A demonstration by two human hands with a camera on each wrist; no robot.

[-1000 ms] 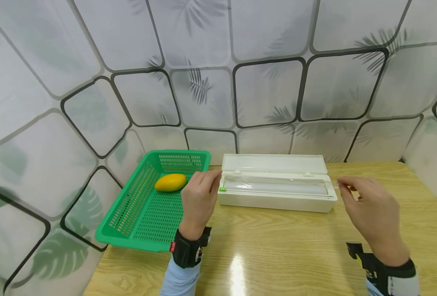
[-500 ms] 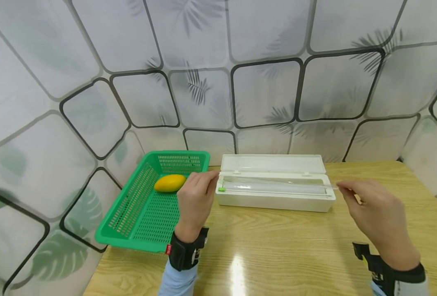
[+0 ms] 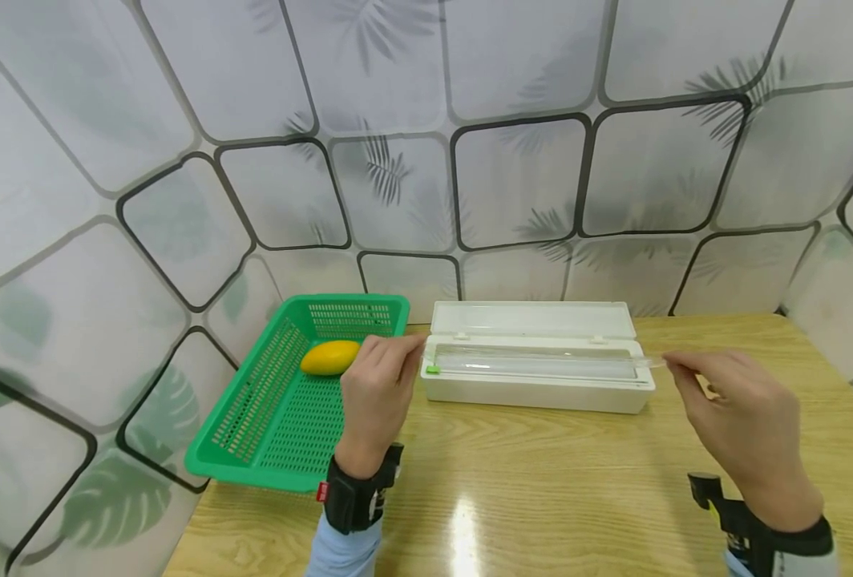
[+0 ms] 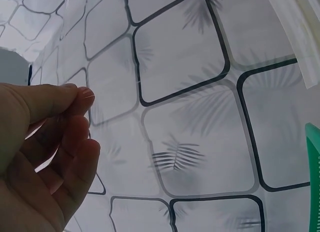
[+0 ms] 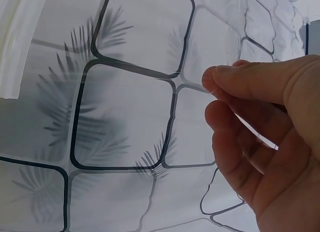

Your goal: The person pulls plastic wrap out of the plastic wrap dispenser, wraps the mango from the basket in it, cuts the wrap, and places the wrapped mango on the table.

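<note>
A clear sheet of plastic wrap [image 3: 542,353] is stretched between both hands, above a long white dispenser box [image 3: 535,394] whose lid [image 3: 535,319] stands up at the back. My left hand [image 3: 377,393] pinches one end of the wrap between thumb and forefinger, near the box's left end. Past the right end, my right hand [image 3: 740,425] pinches the other. Both wrist views show thumb and forefinger pressed together on the thin film, the other fingers loosely bent. Inside the box lies a pale roll [image 3: 535,366], and a green slider [image 3: 433,369] sits at its front left.
A green perforated basket [image 3: 235,433] stands left of the box, partly behind my left hand. In it lies a yellow mango-like fruit [image 3: 329,357]. Everything rests on a wooden table [image 3: 542,489] against a patterned wall [image 3: 520,184].
My right hand has shifted slightly right and down, my left slightly left. The wrap between them shows more plainly at the right end. Box, basket and fruit have stayed put.
</note>
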